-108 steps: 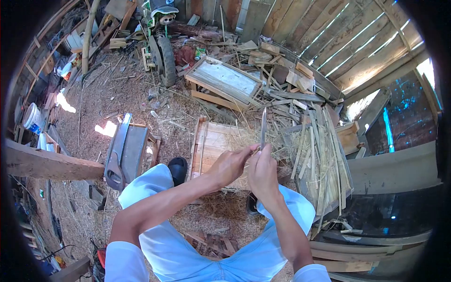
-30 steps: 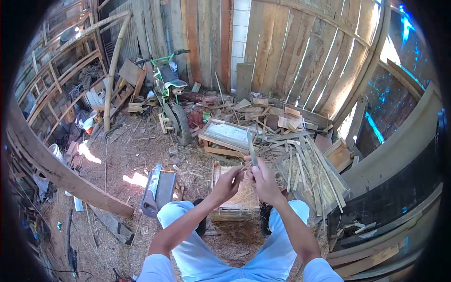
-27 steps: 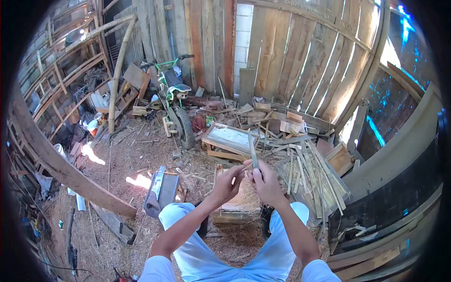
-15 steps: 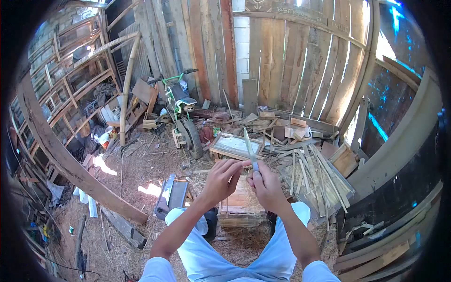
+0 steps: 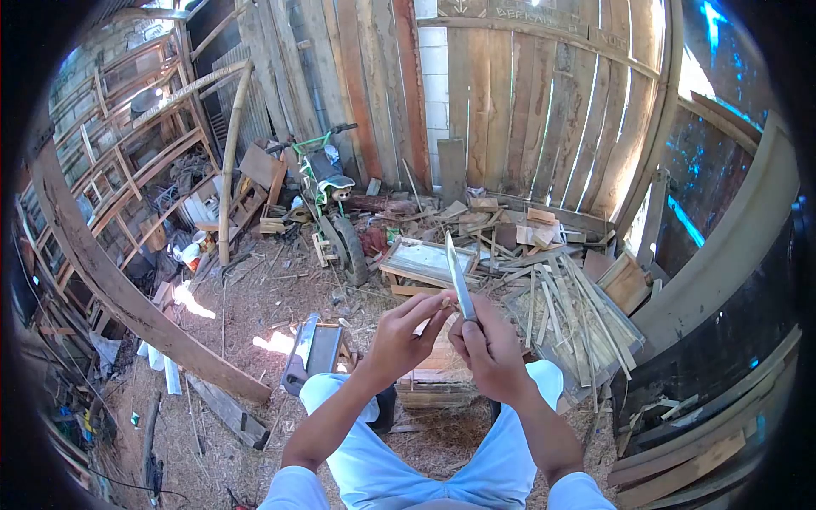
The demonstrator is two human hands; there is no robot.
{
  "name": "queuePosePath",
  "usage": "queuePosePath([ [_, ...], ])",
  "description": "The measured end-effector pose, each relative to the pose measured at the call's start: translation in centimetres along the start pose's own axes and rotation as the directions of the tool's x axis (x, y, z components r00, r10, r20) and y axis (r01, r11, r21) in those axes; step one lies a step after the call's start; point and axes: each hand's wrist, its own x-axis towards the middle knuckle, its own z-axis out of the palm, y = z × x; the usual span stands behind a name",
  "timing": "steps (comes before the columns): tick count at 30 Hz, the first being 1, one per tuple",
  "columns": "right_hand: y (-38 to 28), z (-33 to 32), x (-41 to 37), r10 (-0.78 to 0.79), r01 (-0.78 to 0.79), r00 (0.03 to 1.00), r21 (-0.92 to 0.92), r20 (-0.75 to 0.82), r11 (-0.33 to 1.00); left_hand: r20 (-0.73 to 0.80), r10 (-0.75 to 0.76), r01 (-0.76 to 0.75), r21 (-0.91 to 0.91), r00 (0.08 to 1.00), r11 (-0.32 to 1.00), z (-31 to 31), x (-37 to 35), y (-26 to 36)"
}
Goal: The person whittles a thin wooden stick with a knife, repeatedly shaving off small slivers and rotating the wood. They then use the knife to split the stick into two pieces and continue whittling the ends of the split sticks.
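Observation:
A knife (image 5: pixel 459 276) with a long pointed blade stands tip up in front of me, its lower end inside my right hand (image 5: pixel 493 348). The fingers of my right hand are wrapped round it. Just left of the blade is my left hand (image 5: pixel 410 331), with thumb and fingertips pinched together close to the blade's edge. Something small and pale shows at those fingertips, too small to name. Below my hands, between my knees, sits a wooden block or bench (image 5: pixel 435 393), partly hidden by the hands.
A saw (image 5: pixel 299 357) lies on a dark box at the left. Ahead are a framed panel (image 5: pixel 425 261), a small bike (image 5: pixel 340 238) and scrap wood (image 5: pixel 510 229). Thin wooden strips (image 5: pixel 569 319) lie at the right. A curved beam (image 5: pixel 127 297) crosses the left side.
The knife has turned so its flat blade shows more brightly. My right hand has shifted slightly right and down, and my left fingertips have curled into a pinch.

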Motion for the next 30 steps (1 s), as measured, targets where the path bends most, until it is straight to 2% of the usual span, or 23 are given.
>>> queuePosePath([
  [6, -0.45, 0.45, -0.47, -0.144, 0.144, 0.99, -0.065, -0.003, 0.987, 0.002, 0.045, -0.045, 0.03, 0.999, 0.999, -0.18, -0.25, 0.54],
  [13, -0.8, 0.47, -0.78, -0.099, 0.1, 0.995, -0.053, 0.012, 0.994, 0.018, 0.044, -0.044, 0.029, 0.999, 0.999, -0.28, -0.32, 0.84],
  [17, -0.32, 0.65, -0.81, -0.142, 0.142, 0.99, -0.071, -0.001, 0.987, -0.023, 0.067, -0.066, 0.009, 0.998, 0.998, -0.16, -0.19, 0.84],
  [25, -0.15, 0.8, -0.78, -0.2, 0.197, 0.98, -0.105, -0.021, 0.975, -0.002, 0.115, -0.114, 0.126, 0.993, 0.986, -0.44, -0.32, 0.77],
  [30, -0.65, 0.73, -0.86, -0.154, 0.151, 0.988, -0.09, -0.023, 0.984, 0.011, 0.093, -0.093, 0.134, 0.996, 0.987, -0.58, -0.26, 0.74],
])
